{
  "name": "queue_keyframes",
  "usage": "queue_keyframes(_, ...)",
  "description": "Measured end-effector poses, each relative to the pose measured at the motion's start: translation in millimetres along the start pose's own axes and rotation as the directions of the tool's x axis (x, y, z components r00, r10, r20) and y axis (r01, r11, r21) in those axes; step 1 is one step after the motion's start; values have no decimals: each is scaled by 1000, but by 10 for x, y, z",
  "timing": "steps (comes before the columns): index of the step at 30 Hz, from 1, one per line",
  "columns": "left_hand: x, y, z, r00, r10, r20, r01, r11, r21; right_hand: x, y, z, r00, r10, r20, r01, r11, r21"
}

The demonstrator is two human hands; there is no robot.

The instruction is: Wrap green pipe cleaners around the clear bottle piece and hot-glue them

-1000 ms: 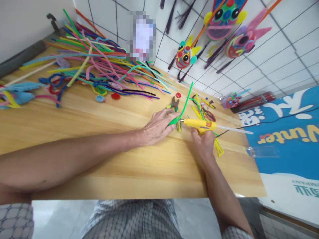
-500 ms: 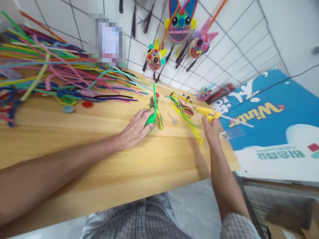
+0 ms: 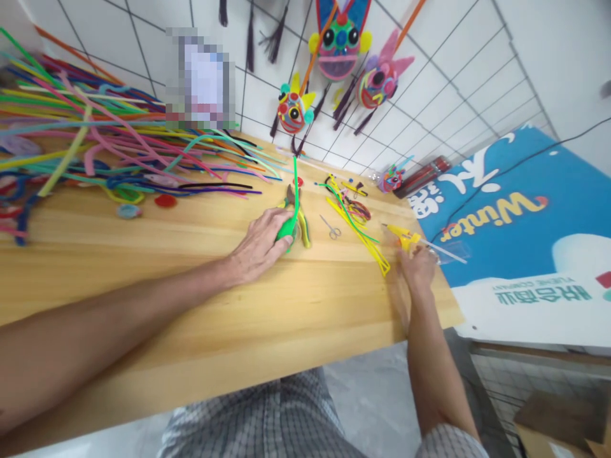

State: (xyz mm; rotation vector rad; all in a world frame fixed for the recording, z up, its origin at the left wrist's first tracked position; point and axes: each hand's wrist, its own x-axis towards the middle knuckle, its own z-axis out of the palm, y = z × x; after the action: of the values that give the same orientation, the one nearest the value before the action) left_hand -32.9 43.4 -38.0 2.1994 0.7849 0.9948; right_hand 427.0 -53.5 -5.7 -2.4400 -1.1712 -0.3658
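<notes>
My left hand (image 3: 262,245) is closed around a green piece (image 3: 287,230), from which a thin green strip rises. Beside it on the wooden table (image 3: 200,324) lie pliers (image 3: 305,230) with yellow-green handles. My right hand (image 3: 419,270), slightly blurred, is at a yellow glue gun (image 3: 403,236) near the table's right end; a white stick projects from the gun's back. Small scissors (image 3: 331,229) and yellow pipe cleaners (image 3: 370,247) lie between my hands.
A large pile of coloured pipe cleaners (image 3: 119,137) covers the back left. Colourful masks (image 3: 340,48) hang on the white grid wall. A blue printed board (image 3: 515,203) stands at the right, crossed by a black cable (image 3: 506,170). Red discs (image 3: 165,201) lie near the pile.
My right hand and the glue gun have moved right and down, towards the table's right end. My left hand has barely moved and still has the green piece.
</notes>
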Motion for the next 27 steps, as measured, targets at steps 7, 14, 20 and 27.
queue_keyframes(7, 4, 20, 1, 1000, 0, 2, 0, 1000, 1, -608, -1159, -412, 829, -557, -60, 529, 744, 408)
queue_keyframes(14, 8, 43, 10, 999, 41, -12, -41, 999, 1, -746, -2421, -262, 416, -904, -96, 733, 271, 624)
queue_keyframes(20, 10, 74, -5, 999, 33, -4, -33, 999, -12, -669, -2535, 58, 460, -886, -57, 625, 278, 730)
queue_keyframes(27, 4, 84, -15, 1000, 29, 5, -29, 999, -38, -752, -2472, 212, 617, -787, 20, 453, 375, 809)
